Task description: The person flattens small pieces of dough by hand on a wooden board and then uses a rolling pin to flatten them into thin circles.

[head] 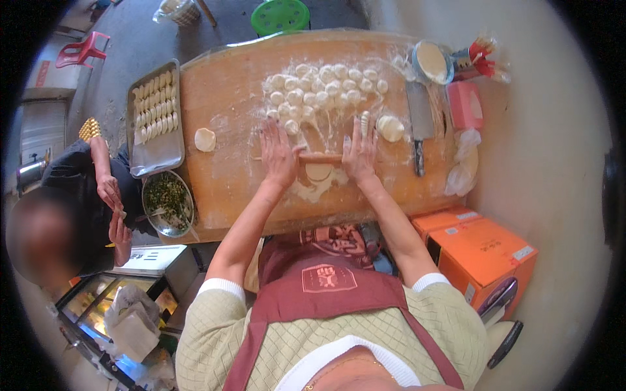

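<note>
A wooden rolling pin (320, 158) lies crosswise before me on the floured wooden board (225, 190). Both palms are on it: my left hand (279, 154) toward its left end, my right hand (360, 151) toward its right end, fingers stretched forward. Partly under the pin, between my hands, is a flat round of dough (319, 172). Beyond my fingers sit several floured dough pieces (323, 88), close together. A small stack of dough wrappers (391, 128) rests just right of my right hand. One lone wrapper (205, 140) lies to the left.
At left are a metal tray (156, 154) of dumplings and a bowl of chopped green filling (167, 198). A person (105, 190) there has both hands together. Right are a cleaver (419, 117), a flour bowl (431, 61), a pink container (464, 105) and an orange box (484, 249).
</note>
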Demonstrator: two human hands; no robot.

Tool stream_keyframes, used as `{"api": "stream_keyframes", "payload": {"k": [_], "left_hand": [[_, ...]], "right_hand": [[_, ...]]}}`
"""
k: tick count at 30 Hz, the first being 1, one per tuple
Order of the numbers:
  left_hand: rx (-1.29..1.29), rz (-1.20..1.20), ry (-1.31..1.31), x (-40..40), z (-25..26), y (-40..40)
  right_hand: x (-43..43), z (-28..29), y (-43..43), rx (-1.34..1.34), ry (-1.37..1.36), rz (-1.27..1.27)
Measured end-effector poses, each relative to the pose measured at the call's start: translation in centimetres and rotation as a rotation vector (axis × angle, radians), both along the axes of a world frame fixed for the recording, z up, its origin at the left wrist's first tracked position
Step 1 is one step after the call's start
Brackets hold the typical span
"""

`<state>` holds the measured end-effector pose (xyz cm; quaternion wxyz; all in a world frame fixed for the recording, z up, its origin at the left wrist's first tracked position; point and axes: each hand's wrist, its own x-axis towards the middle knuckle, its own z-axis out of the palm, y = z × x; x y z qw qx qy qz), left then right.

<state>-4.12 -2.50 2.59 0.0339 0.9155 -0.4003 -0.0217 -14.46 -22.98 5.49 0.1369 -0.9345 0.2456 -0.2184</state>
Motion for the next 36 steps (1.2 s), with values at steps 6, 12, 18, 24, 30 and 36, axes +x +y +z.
{"api": "stream_keyframes", "payload": {"k": [6, 12, 18, 24, 30, 36], "left_hand": [[-0.370, -0.098, 0.276, -2.1, -0.5, 3.1], [-0.376, -0.063, 0.190, -4.9, 1.0, 5.1], [-0.483, -0.029, 0.338, -8.6, 1.5, 6.6], [-0.538, 0.014, 0.314, -8.4, 1.4, 7.6], [-0.598, 0.072, 0.366, -8.5, 2.4, 7.2], [-0.646, 0.298, 0.379, -7.8, 3.1, 9.4]], "right_hand": [[-4.2, -2.4, 0.4, 0.003, 0.202, 0.223], [-6.1, -1.4, 1.8, 0.100, 0.165, 0.319], [-2.7, 0.1, 5.5, 0.263, 0.099, 0.113], [-3.7, 3.8, -2.3, 0.685, -0.158, -0.284], [-4.9, 1.3, -12.5, 0.599, -0.131, -0.409], [-1.6, 1.5, -8.7, 0.274, 0.187, -0.159]]}}
